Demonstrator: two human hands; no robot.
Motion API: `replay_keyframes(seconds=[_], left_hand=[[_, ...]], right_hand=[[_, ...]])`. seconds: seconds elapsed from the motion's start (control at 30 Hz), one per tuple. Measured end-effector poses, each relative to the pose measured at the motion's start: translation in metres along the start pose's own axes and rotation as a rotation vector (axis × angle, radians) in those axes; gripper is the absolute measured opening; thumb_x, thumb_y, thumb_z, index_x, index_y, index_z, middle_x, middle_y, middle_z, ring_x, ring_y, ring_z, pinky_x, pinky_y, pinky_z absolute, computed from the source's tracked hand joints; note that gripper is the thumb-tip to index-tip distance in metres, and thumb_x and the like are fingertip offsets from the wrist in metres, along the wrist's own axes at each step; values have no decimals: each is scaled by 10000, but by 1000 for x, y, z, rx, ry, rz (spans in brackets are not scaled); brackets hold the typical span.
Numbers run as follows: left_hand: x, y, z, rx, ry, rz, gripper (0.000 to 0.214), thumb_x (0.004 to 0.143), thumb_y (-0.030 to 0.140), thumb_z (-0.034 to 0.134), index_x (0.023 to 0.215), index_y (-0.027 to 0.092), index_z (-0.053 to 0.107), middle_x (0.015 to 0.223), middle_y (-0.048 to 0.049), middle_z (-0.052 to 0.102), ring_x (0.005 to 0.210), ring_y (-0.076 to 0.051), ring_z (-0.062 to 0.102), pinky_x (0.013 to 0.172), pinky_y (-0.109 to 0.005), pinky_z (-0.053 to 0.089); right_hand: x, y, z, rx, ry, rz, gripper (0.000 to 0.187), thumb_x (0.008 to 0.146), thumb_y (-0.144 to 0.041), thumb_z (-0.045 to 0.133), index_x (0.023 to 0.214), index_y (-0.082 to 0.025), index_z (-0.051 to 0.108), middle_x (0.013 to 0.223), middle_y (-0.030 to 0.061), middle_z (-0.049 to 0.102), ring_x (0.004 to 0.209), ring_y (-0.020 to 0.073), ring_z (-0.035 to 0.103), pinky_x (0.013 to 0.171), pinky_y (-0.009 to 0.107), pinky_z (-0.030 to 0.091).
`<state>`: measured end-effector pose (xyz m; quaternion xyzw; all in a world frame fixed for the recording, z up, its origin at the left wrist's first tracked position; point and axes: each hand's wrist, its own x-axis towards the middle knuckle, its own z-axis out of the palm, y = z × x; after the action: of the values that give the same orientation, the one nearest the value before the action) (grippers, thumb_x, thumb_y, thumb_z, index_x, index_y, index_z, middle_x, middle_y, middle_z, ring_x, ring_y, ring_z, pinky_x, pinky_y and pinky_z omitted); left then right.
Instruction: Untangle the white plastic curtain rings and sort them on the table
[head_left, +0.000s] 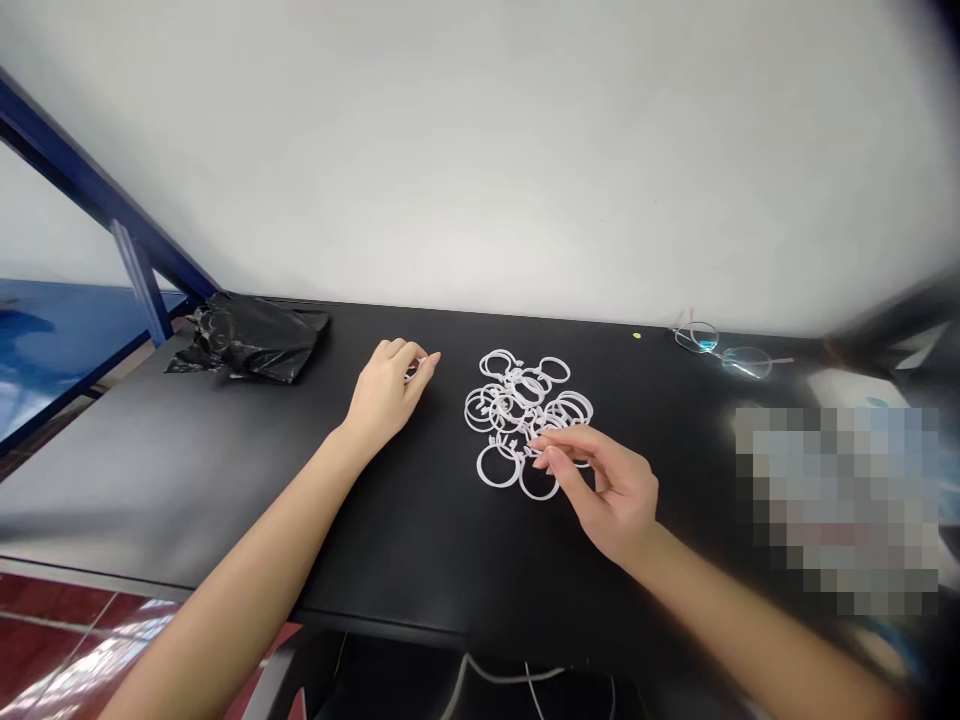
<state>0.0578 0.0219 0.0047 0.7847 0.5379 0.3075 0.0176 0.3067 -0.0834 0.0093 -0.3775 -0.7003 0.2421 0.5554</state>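
A loose heap of thin white plastic rings (498, 484), several of them overlapping and each with a small hooked clasp, lies on the black table (420, 550). To the left of the heap, my left hand (386, 390) is closed around a white ring (411, 373), of which only a small arc shows between thumb and fingers. My right hand (611, 490) reaches over the near right side of the heap. Its thumb and fingertips are pinched together among the clasps; whatever is between them is too small to make out.
A crumpled black plastic bag (259, 335) lies at the back left beside a blue metal frame (142, 270). Eyeglasses (724, 355) rest near the wall at the back right. A blurred-out item (840, 500) is at the far right. Cables (510, 680) hang below the table's front edge.
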Motion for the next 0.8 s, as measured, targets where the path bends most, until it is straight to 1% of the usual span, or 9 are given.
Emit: replay_keyframes(seconds=[0.1,0.23,0.37,0.5,0.6,0.63,0.67,0.73,0.8], left_hand=[[-2,-13,11,-6,-16,25,244,960,340,485,808,181,591,814,-50,598,786,-202,498,722,-313,419],[-5,-21,17,-26,-26,63,215,937,326,517,812,180,613,879,-61,620,805,-208,504,763,-341,431],[-5,-25,17,-47,-9,17,197,909,328,561,795,181,626,864,-52,625,801,-202,511,784,-348,431],[-4,-20,13,-34,39,-8,165,893,322,587,810,186,630,916,-51,644,869,-213,534,840,-371,415],[-5,-3,4,-105,91,71,170,902,307,561,797,179,603,864,-44,637,821,-186,540,794,-328,423],[-7,5,0,-155,56,103,191,907,310,550,774,177,582,784,-28,613,756,-164,534,742,-296,424],[-9,14,-3,-212,-18,126,222,911,325,541,746,177,559,678,2,559,653,-136,502,663,-261,409],[-15,33,-8,-279,-287,163,275,915,362,530,707,181,538,532,54,442,485,-94,396,531,-227,335],[-21,50,-9,-226,-499,222,320,883,370,560,632,178,512,504,55,439,456,-85,384,510,-226,293]], right_hand=[[2,-1,1,-34,-14,-47,230,864,-31,583,995,-192,682,843,35,731,690,140,692,620,278,594],[1,0,2,-47,-17,-76,235,863,-16,574,983,-185,685,835,38,723,684,137,677,617,282,582],[2,3,3,-40,-16,-64,229,863,-19,575,978,-182,688,842,40,722,698,137,680,619,274,584],[3,5,4,-55,-15,-59,216,867,-27,576,963,-184,690,834,34,719,703,134,680,626,267,584],[4,6,2,-58,-2,-70,221,869,-28,574,972,-187,687,844,31,717,700,130,682,616,258,582],[4,5,1,-58,1,-70,223,868,-27,575,977,-188,685,848,32,717,700,130,683,615,258,583],[4,5,1,-58,1,-68,225,868,-27,576,982,-189,684,855,32,717,701,131,685,617,260,584],[3,5,0,-64,0,-58,229,867,-27,578,987,-190,684,868,33,718,702,131,688,626,264,588],[2,6,-1,-72,-4,-51,231,866,-28,580,991,-192,684,880,34,718,709,133,691,637,269,592]])
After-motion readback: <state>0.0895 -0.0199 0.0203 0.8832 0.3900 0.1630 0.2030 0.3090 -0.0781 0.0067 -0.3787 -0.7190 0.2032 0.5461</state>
